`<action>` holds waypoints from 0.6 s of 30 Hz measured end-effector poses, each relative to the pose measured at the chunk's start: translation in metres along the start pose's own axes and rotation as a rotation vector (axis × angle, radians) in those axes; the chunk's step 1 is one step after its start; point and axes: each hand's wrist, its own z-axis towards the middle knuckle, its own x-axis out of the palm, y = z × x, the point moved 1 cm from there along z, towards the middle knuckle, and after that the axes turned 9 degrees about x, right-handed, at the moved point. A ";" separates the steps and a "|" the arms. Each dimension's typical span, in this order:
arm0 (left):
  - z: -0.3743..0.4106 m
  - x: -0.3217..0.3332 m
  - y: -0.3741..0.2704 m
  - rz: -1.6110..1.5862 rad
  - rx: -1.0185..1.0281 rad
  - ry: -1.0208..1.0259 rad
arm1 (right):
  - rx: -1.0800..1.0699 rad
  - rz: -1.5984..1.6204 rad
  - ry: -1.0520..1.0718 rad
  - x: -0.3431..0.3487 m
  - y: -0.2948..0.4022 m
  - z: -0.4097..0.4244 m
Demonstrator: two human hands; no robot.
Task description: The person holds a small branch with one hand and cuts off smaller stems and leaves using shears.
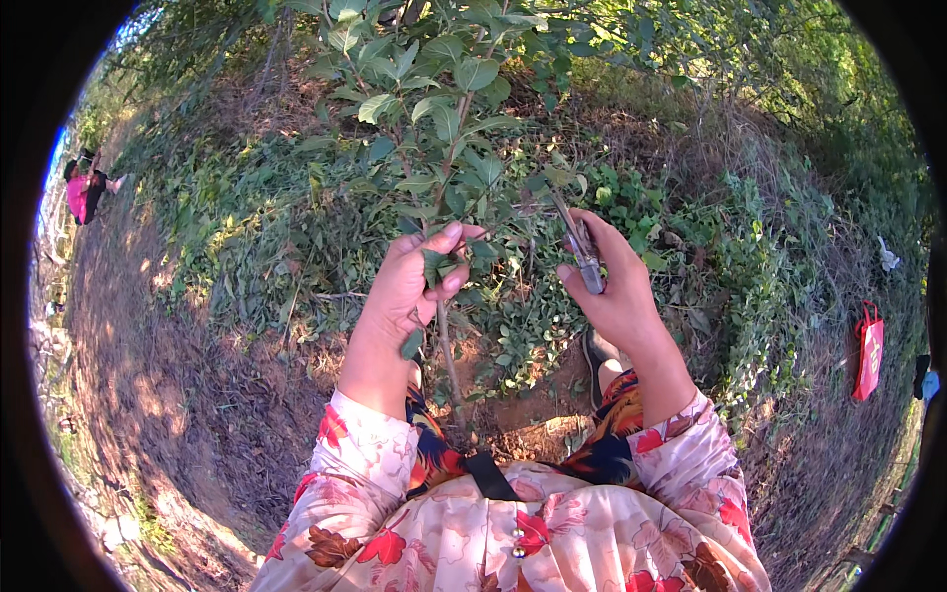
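Note:
Before me rises a young sapling with a thin brown stem (444, 340) and broad green toothed leaves (447, 122). My left hand (422, 277) grips the sapling about midway up, its fingers closed around the stem and a few leaves. In my right hand (618, 274), to the right of the sapling, is a slim metal hand tool (584, 251). It points up and away from me, and its exact kind is hard to make out. A small leaf sprig shows just beyond the tool's far end; whether they touch I cannot tell.
Low leafy plants (281, 214) and cut-looking greenery cover the ground ahead. A red bag (868, 355) and a white scrap (888, 255) lie at the right. Far left is another person in a pink top (77, 196). My dark shoe (594, 362) stands near the sapling's base.

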 end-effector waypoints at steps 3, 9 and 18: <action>-0.001 0.004 0.000 0.010 -0.005 0.009 | -0.010 -0.001 -0.016 -0.001 0.003 0.002; 0.000 0.006 0.004 0.023 -0.006 0.031 | -0.062 -0.026 -0.083 -0.006 0.002 0.002; -0.002 0.009 0.004 0.055 -0.005 0.037 | 0.048 -0.029 -0.073 -0.010 0.014 -0.003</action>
